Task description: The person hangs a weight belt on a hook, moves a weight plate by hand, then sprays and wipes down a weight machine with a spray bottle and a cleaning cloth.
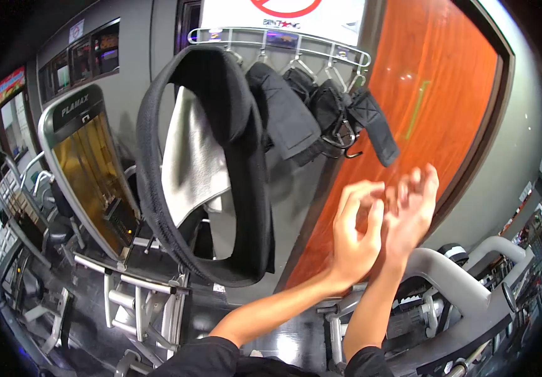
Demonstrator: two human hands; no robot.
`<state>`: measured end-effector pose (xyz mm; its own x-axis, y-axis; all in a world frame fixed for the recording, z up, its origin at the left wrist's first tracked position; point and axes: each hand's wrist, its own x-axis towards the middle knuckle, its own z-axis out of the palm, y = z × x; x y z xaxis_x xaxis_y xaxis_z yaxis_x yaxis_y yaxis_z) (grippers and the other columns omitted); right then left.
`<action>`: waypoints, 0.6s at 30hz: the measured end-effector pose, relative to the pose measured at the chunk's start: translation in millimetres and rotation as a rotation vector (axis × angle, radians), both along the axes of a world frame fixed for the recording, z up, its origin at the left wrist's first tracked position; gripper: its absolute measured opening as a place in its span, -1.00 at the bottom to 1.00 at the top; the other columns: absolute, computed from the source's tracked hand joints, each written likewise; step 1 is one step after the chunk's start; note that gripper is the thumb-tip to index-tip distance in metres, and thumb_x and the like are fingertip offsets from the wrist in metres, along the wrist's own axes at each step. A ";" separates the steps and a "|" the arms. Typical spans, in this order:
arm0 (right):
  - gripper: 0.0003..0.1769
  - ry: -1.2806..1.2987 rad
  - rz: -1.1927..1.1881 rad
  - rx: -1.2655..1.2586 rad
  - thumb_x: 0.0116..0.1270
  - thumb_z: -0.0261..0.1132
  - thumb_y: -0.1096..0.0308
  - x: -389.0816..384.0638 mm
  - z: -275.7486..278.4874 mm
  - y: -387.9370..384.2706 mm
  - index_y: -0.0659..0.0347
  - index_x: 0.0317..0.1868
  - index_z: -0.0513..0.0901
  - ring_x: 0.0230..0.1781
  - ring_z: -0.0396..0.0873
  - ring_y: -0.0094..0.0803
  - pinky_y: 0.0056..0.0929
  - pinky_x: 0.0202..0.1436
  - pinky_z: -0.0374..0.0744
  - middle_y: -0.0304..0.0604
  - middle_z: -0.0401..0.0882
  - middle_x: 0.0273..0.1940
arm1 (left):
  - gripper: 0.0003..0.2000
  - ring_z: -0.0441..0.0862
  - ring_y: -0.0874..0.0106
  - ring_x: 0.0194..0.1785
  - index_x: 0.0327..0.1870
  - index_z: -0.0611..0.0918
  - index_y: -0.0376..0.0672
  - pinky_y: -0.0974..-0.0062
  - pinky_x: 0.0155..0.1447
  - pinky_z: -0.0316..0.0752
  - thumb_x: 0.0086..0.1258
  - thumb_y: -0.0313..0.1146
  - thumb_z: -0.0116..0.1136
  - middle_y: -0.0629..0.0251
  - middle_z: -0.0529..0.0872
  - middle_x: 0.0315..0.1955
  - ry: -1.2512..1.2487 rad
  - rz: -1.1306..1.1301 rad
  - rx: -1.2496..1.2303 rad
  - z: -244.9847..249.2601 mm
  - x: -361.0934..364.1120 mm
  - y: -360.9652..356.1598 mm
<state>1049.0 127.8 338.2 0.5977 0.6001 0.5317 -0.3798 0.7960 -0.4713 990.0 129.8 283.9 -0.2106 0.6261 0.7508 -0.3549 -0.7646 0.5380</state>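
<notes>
My left hand [354, 242] is raised in front of the orange wooden door, fingers curved and thumb apart, with nothing visible in it. Close beside it, my right hand [411, 217] is turned palm up with loosely bent fingers, slightly blurred and holding nothing that I can see. Above the hands, black padded straps [286, 116] and a black cuff with a metal carabiner [340, 119] hang from a wall hook rack [283, 43]. Left of them hangs a big looped black belt [151, 169], and a light grey cloth [192, 157] shows through its loop.
A weight-stack machine [73, 103] stands at the left, with metal-framed gym equipment [139, 308] below. The orange door [447, 69] is behind my hands. At the lower right is a thick grey machine frame [450, 276], near my right forearm.
</notes>
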 end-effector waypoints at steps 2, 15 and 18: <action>-0.79 0.059 0.303 0.033 0.54 -0.04 0.15 -8.9 -24.7 -20.1 0.08 -0.07 0.40 -0.68 0.14 -0.69 -0.70 -0.75 0.17 -0.40 0.28 -0.45 | -0.81 0.52 0.55 -0.33 0.06 0.47 -0.26 0.67 -0.27 0.42 0.48 -0.52 -0.05 0.24 0.51 -0.18 -0.233 -0.403 -0.153 -10.3 -25.1 -31.9; -0.78 -0.209 1.284 -0.125 0.53 -0.05 0.23 -149.6 -123.5 -91.9 0.20 -0.24 0.32 -0.63 0.24 -0.55 -0.55 -0.60 0.27 -0.21 0.29 -0.56 | -0.87 0.27 0.53 -0.60 -0.13 0.34 -0.11 0.60 -0.59 0.16 0.50 -0.27 -0.13 0.30 0.36 -0.33 -0.398 0.270 -0.037 -92.6 -218.1 -106.9; -0.72 -0.524 1.494 -0.185 0.53 -0.04 0.27 -177.0 -152.6 -84.2 0.32 -0.22 0.48 -0.50 0.35 -0.57 -0.59 -0.39 0.35 -0.15 0.46 -0.41 | -0.90 0.28 0.56 -0.57 -0.14 0.34 -0.11 0.61 -0.57 0.17 0.48 -0.32 -0.11 0.31 0.37 -0.32 -0.404 0.449 -0.099 -129.5 -244.5 -124.1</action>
<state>872.0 43.7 185.6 -0.7785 0.5299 0.3365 -0.5039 -0.2079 -0.8384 745.5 5.8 154.4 -0.7258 0.4728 0.4996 -0.2001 -0.8400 0.5043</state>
